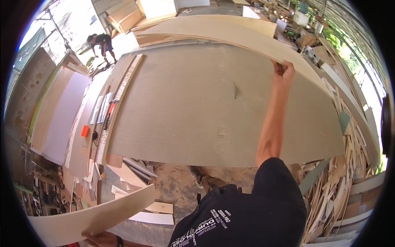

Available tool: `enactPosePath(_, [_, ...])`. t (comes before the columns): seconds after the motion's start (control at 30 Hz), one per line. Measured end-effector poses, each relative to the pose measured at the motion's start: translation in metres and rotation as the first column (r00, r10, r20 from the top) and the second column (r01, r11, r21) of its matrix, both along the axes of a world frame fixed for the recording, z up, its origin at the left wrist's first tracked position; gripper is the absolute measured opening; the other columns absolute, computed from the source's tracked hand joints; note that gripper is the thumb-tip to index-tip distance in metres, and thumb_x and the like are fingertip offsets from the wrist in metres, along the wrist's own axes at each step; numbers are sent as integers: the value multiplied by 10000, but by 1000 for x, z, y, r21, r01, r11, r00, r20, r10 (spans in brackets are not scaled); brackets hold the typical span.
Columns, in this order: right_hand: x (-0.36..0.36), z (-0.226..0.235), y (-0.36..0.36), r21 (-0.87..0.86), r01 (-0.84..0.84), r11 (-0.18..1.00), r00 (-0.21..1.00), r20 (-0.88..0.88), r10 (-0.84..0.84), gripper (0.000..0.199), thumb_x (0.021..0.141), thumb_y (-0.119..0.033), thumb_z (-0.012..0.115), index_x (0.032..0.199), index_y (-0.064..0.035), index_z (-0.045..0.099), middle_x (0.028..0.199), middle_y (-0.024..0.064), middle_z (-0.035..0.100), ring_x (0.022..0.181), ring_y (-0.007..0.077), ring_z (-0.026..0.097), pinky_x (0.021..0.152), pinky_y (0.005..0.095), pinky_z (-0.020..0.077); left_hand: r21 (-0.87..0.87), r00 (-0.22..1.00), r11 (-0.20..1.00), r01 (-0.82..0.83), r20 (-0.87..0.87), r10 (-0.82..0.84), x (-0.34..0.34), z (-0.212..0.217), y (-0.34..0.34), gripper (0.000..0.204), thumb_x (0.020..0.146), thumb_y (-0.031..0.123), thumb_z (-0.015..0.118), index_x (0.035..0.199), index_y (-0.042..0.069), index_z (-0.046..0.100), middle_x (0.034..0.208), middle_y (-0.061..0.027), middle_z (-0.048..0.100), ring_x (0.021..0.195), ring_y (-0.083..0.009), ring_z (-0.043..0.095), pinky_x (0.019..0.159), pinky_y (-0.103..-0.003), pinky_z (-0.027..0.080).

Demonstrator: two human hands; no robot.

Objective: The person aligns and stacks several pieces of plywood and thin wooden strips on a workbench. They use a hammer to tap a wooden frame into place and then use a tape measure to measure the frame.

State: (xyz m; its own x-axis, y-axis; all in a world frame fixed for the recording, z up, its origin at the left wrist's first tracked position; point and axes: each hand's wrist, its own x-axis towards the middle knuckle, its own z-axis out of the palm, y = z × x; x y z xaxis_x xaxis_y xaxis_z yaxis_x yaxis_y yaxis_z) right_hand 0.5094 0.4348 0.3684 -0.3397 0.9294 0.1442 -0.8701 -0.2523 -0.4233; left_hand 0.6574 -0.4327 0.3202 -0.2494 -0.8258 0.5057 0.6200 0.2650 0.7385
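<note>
At the lower left, my left hand [101, 239] grips the lower edge of a long, narrow pale wooden board [107, 209]. My right arm reaches far forward across a large grey-brown sheet [185, 107] lying flat. At its far edge my right hand [283, 71] is closed on the near edge of a big pale plywood sheet [230, 33]. That plywood lies beyond the grey-brown sheet and seems partly to overlap it. Some fingers of my left hand are hidden behind the board.
A hammer with a red handle [110, 110] and wooden strips [123, 94] lie along the left side. An orange object [85, 131] is beside them. Scrap wood [329, 197] piles up at the right. Another person [103, 44] bends over at the far left. Offcuts [152, 218] litter the floor.
</note>
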Motion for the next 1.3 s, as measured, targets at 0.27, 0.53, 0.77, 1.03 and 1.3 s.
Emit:
enactPosePath(0.27, [258,-51,55,-164,382,910,924,71,-375,326,841,27,557,1101,214,496,1124,267,603,1040,395,653,942,485,615,-126,982,992,27,189,-2,75,-15,75,573,933,274,717,1419,46,516,1296,-248,562,1149,-332,601,938,-389,529])
enactPosePath(0.53, [388,-146,174,-259,641,723,768,186,-614,303,834,20,587,1040,236,535,1047,245,634,990,373,671,896,413,627,-782,852,615,-102,250,460,81,-13,311,585,991,310,619,1499,77,448,1369,-310,503,1218,-404,551,997,-458,474])
enactPosePath(0.77, [398,-280,303,-567,257,782,959,50,-278,290,959,-31,582,1157,176,536,1145,274,629,951,378,701,860,397,647,284,765,764,579,136,-630,94,-6,605,577,1012,305,566,1437,-68,452,1065,-212,683,1022,-306,601,913,-427,499])
enactPosePath(1.03, [404,-272,431,-484,-199,852,954,105,282,583,1050,-329,491,1421,106,374,1257,300,609,1132,406,649,944,424,603,418,494,441,794,-20,-869,132,-16,866,125,988,168,671,1031,92,581,879,27,644,761,-51,568,647,-207,449])
enactPosePath(1.3, [537,-145,264,111,-826,553,43,990,-133,473,946,-376,696,1176,36,664,1017,90,715,919,167,610,854,330,487,406,240,306,861,204,-949,171,-83,1013,178,988,197,667,952,63,554,811,43,428,745,-73,403,648,-258,382])
